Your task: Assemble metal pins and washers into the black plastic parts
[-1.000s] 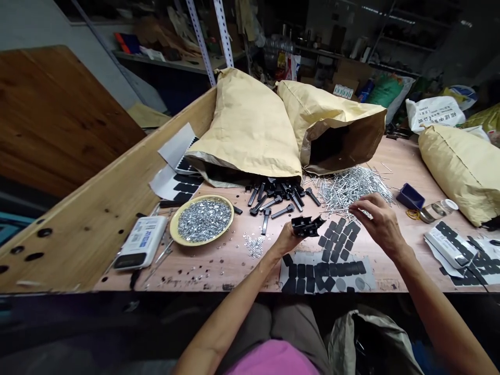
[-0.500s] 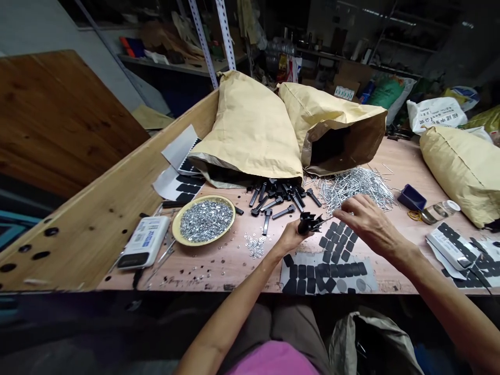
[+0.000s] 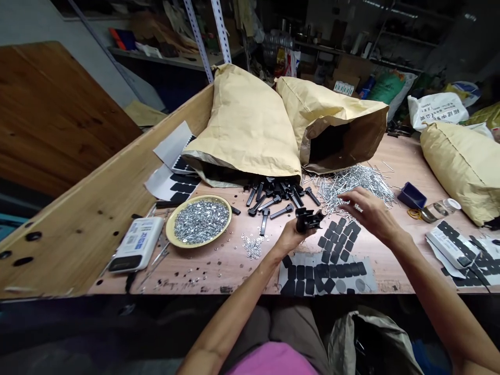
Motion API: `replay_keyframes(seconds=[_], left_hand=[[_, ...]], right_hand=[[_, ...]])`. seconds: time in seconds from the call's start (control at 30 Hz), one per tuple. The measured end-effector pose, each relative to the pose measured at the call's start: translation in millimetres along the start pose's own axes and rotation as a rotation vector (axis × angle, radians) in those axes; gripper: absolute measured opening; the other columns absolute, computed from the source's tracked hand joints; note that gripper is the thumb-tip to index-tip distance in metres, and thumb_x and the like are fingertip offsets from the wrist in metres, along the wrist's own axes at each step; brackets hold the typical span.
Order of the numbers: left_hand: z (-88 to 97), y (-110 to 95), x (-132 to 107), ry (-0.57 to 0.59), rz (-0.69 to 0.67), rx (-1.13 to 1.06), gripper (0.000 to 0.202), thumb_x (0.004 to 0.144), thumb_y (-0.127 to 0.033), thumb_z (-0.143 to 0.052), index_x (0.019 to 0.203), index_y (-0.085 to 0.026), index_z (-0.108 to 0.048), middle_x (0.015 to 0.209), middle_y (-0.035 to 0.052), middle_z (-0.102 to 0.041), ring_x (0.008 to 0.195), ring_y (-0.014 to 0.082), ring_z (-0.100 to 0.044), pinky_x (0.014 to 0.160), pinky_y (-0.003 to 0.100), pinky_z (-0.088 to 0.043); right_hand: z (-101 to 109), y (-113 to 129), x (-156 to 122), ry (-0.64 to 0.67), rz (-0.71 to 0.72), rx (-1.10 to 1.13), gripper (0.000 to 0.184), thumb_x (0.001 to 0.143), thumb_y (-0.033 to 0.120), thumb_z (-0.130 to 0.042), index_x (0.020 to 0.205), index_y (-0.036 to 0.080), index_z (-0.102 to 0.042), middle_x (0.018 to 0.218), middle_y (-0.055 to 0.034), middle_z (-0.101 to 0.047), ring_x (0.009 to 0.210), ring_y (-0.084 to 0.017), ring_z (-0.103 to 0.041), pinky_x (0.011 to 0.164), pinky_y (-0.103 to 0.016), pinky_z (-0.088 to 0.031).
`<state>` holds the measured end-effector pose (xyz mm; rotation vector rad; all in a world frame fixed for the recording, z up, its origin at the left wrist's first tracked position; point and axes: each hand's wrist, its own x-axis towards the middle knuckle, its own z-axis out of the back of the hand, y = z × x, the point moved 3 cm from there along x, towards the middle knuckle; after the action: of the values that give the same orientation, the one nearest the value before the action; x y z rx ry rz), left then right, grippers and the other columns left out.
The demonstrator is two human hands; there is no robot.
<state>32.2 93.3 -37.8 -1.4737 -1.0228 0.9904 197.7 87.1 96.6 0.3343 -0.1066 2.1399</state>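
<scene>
My left hand is closed around a black plastic part with open prongs facing right. My right hand hovers over the near edge of a heap of thin metal pins; its fingers are apart, and I see nothing held in them. Behind my left hand lies a pile of black plastic pieces with long stems, spilling from a paper sack. Below both hands, dark rounded pads lie on the table and on a pale backing sheet.
A yellow bowl of metal washers stands left, with loose washers beside it. Large paper sacks fill the back. At right are a blue box, a glass jar and a white device. Another white device lies left.
My right hand has moved off the black part toward the pin heap and its fingers have opened. The thin pin seen at its fingertips no longer shows there. My left hand keeps its hold.
</scene>
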Motion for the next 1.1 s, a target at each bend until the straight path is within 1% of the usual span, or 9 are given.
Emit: replay_keyframes(seconds=[0.07, 0.13, 0.27, 0.43, 0.57, 0.7, 0.8, 0.97, 1.1], left_hand=[[2.5, 0, -2, -0.034, -0.003, -0.039, 0.019, 0.059, -0.027, -0.078, 0.073, -0.015, -0.07, 0.074, 0.0031, -0.07, 0.074, 0.0204, -0.063, 0.069, 0.03, -0.048], [3.9, 2, -3, -0.046, 0.004, -0.062, 0.023, 0.059, -0.029, -0.078, 0.077, -0.015, -0.071, 0.079, 0.0052, -0.072, 0.079, 0.0221, -0.065, 0.074, 0.034, -0.049], [6.8, 10, -1, -0.074, 0.105, -0.074, 0.024, 0.058, -0.027, -0.079, 0.077, -0.015, -0.071, 0.083, 0.0069, -0.073, 0.082, 0.0226, -0.066, 0.079, 0.037, -0.05], [7.0, 15, 3, -0.014, 0.166, -0.155, 0.026, 0.055, -0.026, -0.08, 0.076, -0.014, -0.07, 0.079, 0.0055, -0.072, 0.077, 0.0189, -0.065, 0.075, 0.032, -0.049], [7.3, 22, 4, -0.045, 0.204, -0.136, 0.021, 0.056, -0.021, -0.078, 0.073, -0.013, -0.068, 0.072, 0.0041, -0.071, 0.069, 0.0168, -0.063, 0.07, 0.03, -0.049], [7.3, 23, 7, -0.078, 0.147, 0.073, 0.017, 0.061, -0.013, -0.072, 0.078, -0.014, -0.068, 0.08, 0.0052, -0.072, 0.08, 0.0206, -0.065, 0.075, 0.032, -0.05], [6.7, 17, 7, -0.12, 0.067, 0.36, 0.019, 0.065, -0.009, -0.067, 0.082, -0.018, -0.068, 0.083, 0.0045, -0.072, 0.086, 0.0241, -0.066, 0.084, 0.039, -0.048], [2.8, 4, 4, -0.189, -0.148, 0.66, 0.024, 0.073, -0.006, -0.059, 0.088, -0.024, -0.066, 0.081, 0.0002, -0.072, 0.084, 0.0212, -0.066, 0.106, 0.048, -0.031], [0.2, -2, 1, -0.165, -0.204, 0.706, 0.02, 0.078, -0.008, -0.054, 0.085, -0.023, -0.064, 0.08, -0.0003, -0.07, 0.08, 0.0194, -0.066, 0.107, 0.048, -0.03]], right_hand=[[-26, -27, -2, 0.066, -0.202, -0.069, 0.021, 0.094, 0.023, -0.043, 0.094, 0.016, -0.063, 0.088, -0.0071, -0.063, 0.076, -0.016, -0.059, 0.067, -0.028, -0.047], [-61, -46, -6, 0.241, -0.309, -0.2, 0.026, 0.094, 0.018, -0.04, 0.091, 0.014, -0.065, 0.086, -0.0087, -0.064, 0.072, -0.016, -0.059, 0.06, -0.026, -0.045], [-118, -54, -9, 0.447, -0.224, -0.311, 0.023, 0.087, 0.005, -0.047, 0.093, 0.014, -0.067, 0.089, -0.0107, -0.064, 0.073, -0.017, -0.058, 0.059, -0.025, -0.041], [-139, -51, -7, 0.477, -0.117, -0.311, 0.026, 0.085, 0.001, -0.046, 0.088, 0.015, -0.067, 0.094, -0.0123, -0.064, 0.084, -0.02, -0.057, 0.071, -0.029, -0.04], [-132, -56, -3, 0.436, -0.108, -0.303, 0.027, 0.089, 0.005, -0.041, 0.097, 0.015, -0.065, 0.102, -0.0125, -0.064, 0.091, -0.022, -0.055, 0.076, -0.031, -0.04], [-99, -59, 4, 0.126, -0.253, -0.054, 0.026, 0.095, 0.019, -0.038, 0.109, 0.016, -0.06, 0.092, -0.0096, -0.066, 0.082, -0.02, -0.057, 0.072, -0.031, -0.043], [-66, -46, 12, 0.009, -0.209, 0.201, 0.029, 0.095, 0.023, -0.036, 0.115, 0.019, -0.057, 0.085, -0.0055, -0.065, 0.072, -0.017, -0.057, 0.066, -0.029, -0.044], [-25, -3, 23, 0.158, 0.003, 0.178, 0.027, 0.088, 0.02, -0.046, 0.106, 0.022, -0.065, 0.09, -0.0065, -0.06, 0.074, -0.015, -0.056, 0.06, -0.026, -0.042], [-13, 20, 28, 0.314, -0.046, 0.112, 0.026, 0.085, 0.016, -0.049, 0.107, 0.021, -0.062, 0.081, -0.0021, -0.063, 0.065, -0.012, -0.055, 0.054, -0.023, -0.035]])
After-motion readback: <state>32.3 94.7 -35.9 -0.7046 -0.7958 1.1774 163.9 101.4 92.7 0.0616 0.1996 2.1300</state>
